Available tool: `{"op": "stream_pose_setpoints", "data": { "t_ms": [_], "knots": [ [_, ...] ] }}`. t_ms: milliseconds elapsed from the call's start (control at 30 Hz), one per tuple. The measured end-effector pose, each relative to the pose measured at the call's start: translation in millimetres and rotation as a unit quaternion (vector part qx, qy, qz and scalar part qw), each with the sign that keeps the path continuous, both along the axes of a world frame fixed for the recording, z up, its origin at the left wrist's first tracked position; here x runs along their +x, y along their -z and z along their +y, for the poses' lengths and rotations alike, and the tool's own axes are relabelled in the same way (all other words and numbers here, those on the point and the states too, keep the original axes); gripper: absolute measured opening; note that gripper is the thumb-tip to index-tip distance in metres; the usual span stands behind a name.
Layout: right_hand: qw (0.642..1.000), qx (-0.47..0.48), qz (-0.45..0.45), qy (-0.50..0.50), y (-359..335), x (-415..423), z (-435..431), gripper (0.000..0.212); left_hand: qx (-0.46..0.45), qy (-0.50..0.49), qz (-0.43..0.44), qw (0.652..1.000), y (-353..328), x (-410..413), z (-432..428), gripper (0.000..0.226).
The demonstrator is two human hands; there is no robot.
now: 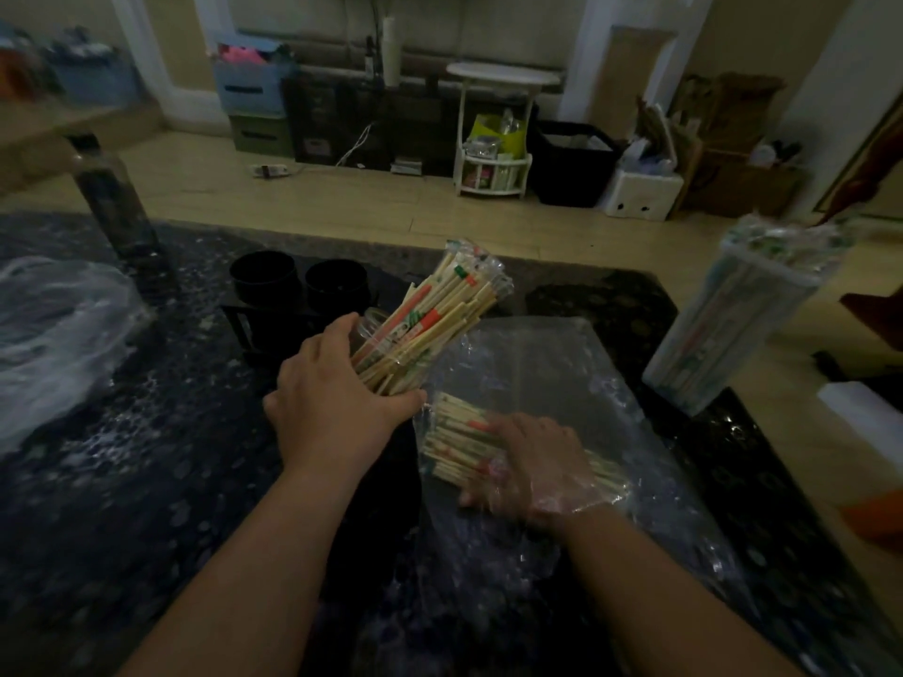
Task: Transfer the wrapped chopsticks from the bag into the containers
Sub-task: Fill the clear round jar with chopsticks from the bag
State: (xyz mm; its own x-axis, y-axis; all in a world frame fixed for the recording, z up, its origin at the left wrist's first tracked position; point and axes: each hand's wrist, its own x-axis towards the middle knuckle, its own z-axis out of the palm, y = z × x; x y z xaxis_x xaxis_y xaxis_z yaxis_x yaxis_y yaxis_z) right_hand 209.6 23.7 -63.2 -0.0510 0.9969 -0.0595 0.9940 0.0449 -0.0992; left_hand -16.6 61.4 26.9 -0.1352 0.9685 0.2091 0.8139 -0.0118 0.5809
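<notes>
Chopsticks (430, 324) fill glass jar (370, 325) held by left hand (337, 398); right hand (532, 461) (grip unclear) inside crinkly bag (537, 364).

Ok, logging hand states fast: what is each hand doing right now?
Left hand: grips the clear jar of wrapped chopsticks.
Right hand: inside the bag, on the loose chopsticks; grip cannot be told.

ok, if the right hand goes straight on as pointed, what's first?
The chopsticks in the bag; the right hand seems to be touching them, though blur hides the fingers.
</notes>
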Motion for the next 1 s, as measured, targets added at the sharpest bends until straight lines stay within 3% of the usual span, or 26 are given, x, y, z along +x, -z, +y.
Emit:
{"op": "stream_pose_setpoints", "data": {
  "t_ms": [100, 333, 533, 733, 1000],
  "knots": [
    [0.999, -0.052, 0.0, -0.003, -12.2, 6.0, -5.6, 0.108, 0.003, 0.003, 0.004, 1.0, -1.0, 0.3, -3.0, 0.104],
    [0.997, -0.056, 0.053, -0.009, -11.3, -3.4, -15.3, 0.095, 0.013, 0.005, 0.006, 1.0, -3.4, -0.4, -8.8, 0.103],
    [0.99, 0.007, 0.114, 0.082, -14.6, -24.8, -17.7, 0.066, 0.004, 0.011, 0.01, 1.0, -4.0, 6.9, -13.8, 0.104],
    [0.975, -0.053, 0.066, 0.205, -13.5, -34.3, 24.0, 0.072, 0.007, 0.011, -0.002, 1.0, -5.2, 12.3, -15.2, 0.101],
    [0.99, -0.059, 0.033, 0.122, -29.0, -17.0, 12.6, 0.057, 0.012, 0.008, -0.005, 1.0, -4.7, 1.8, -12.9, 0.102]
  ]
}}
